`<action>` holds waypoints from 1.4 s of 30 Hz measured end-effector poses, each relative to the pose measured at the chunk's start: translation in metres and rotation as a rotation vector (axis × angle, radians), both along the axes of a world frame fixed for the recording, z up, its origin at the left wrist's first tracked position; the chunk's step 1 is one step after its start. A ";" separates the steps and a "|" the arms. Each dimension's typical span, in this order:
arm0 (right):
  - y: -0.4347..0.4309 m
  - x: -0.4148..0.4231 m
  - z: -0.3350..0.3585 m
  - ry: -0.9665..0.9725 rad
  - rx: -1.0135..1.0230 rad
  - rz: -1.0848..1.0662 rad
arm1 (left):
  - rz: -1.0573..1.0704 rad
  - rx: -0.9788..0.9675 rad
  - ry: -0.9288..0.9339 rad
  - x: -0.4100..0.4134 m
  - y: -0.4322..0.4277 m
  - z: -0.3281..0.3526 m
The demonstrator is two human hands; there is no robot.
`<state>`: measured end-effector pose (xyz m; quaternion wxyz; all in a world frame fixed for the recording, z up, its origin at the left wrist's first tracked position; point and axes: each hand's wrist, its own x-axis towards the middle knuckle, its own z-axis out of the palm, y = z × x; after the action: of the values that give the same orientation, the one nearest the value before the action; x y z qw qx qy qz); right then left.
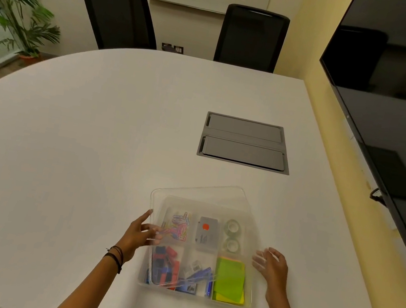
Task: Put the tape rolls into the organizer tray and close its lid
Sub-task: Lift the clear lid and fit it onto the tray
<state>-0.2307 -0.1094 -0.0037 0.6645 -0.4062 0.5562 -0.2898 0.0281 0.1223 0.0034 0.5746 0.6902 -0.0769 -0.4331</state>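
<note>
A clear plastic organizer tray (249,296) sits on the white table near me. Two tape rolls (232,235) lie in its far right compartment, one behind the other. The clear lid (198,193) is held askew over the tray, turned a little and tilted. My left hand (138,235) grips the lid's left edge. My right hand (271,266) holds its right edge with the fingers spread. Other compartments hold coloured paper clips, a grey box, binder clips, and green and yellow sticky notes.
A grey cable hatch (245,142) is set into the table (61,157) beyond the tray. Two black chairs (250,38) stand at the far edge. A large dark screen (397,111) hangs on the right wall, and a plant (15,1) stands at the far left.
</note>
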 end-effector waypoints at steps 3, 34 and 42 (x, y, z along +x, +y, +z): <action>-0.008 -0.007 -0.002 0.094 -0.030 0.141 | -0.039 0.022 -0.016 0.006 0.005 0.000; -0.016 0.002 -0.015 0.669 -0.143 0.549 | -0.271 0.440 -0.494 0.025 -0.016 -0.031; -0.034 0.033 -0.014 0.435 -0.164 0.237 | -0.352 0.558 -0.505 0.045 -0.045 -0.021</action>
<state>-0.1972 -0.1434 -0.0177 0.5237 -0.5738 0.6091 -0.1598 0.0734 0.0772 -0.0174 0.2457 0.8804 -0.2118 -0.3461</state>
